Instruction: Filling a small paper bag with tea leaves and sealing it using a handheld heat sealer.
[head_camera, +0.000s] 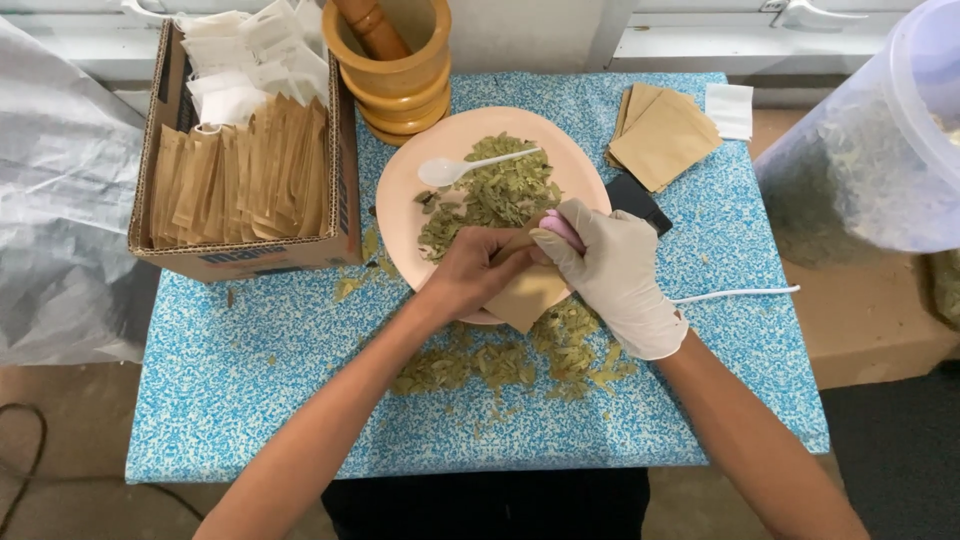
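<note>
Over a blue speckled desk (250, 400), the bare left hand (470, 275) and the white-gloved right hand (610, 270) meet on a brown paper sachet (530, 292) at the near rim of a pink plate (400, 215). Dried green leaves (495, 195) and a white spoon (450, 168) lie on the plate. A cardboard box (240, 255) of sachets stands to the left, a wooden mortar (395, 70) behind.
</note>
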